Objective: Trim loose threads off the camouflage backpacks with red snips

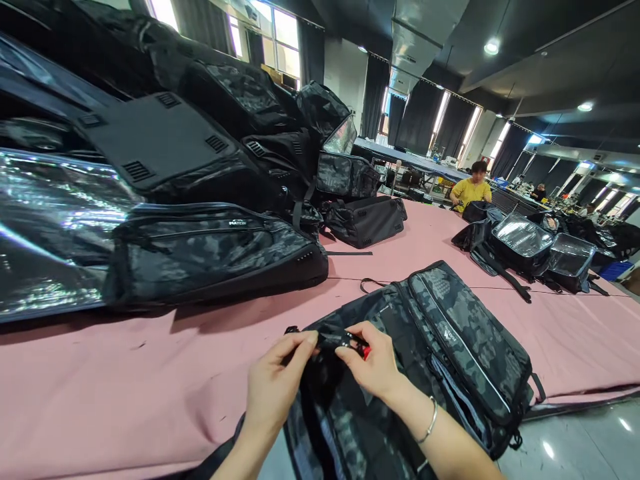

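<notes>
A dark camouflage bag (pixel 450 347) lies on the pink table cover (pixel 125 373) in front of me, hanging over the near edge. My left hand (pixel 277 387) and my right hand (pixel 373 363) meet at the bag's near top corner. Both pinch a small black part (pixel 334 339) of the bag, a strap or tab, between thumb and fingers. Something small and red (pixel 367 351) shows at my right fingertips. A thin bracelet circles my right wrist.
A tall heap of black and camouflage bags (pixel 200 200) with silver linings fills the left side. More open bags (pixel 530 250) lie at the right. A person in a yellow shirt (pixel 473 190) sits at the far end. Shiny floor (pixel 575 440) shows at the lower right.
</notes>
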Available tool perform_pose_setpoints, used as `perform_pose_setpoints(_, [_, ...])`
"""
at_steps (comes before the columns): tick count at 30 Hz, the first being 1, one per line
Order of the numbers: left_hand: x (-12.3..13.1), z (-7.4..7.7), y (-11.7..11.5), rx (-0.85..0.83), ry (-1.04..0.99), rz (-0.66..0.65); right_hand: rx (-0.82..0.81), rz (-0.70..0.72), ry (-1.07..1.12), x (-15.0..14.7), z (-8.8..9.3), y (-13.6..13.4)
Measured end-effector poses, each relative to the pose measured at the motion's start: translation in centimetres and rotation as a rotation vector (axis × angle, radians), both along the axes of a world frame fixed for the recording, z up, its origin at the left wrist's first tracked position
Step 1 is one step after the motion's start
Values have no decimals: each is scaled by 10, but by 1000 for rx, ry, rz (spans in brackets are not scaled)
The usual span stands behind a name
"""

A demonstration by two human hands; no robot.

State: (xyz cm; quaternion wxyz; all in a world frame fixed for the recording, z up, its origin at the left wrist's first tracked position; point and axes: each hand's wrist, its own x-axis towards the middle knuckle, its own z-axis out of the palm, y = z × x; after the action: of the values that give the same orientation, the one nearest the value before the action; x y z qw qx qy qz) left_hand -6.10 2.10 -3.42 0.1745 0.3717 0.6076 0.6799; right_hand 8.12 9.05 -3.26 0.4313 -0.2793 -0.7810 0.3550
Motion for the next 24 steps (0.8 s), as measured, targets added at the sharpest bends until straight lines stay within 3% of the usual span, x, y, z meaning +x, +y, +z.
perform_pose_setpoints(7, [2, 1, -5, 14, 99, -53, 86, -21, -59, 4, 7, 2])
perform_pose_setpoints(12, [1, -2, -4, 15, 117, -48, 15, -72, 0, 6, 9, 3])
perform_pose_setpoints(18, [2, -1, -5, 3, 141, -63, 39, 11, -56, 7, 9, 3])
perform_pose_setpoints(24, [0, -4, -3, -30, 127, -73, -212, -110, 183, 6, 4, 17])
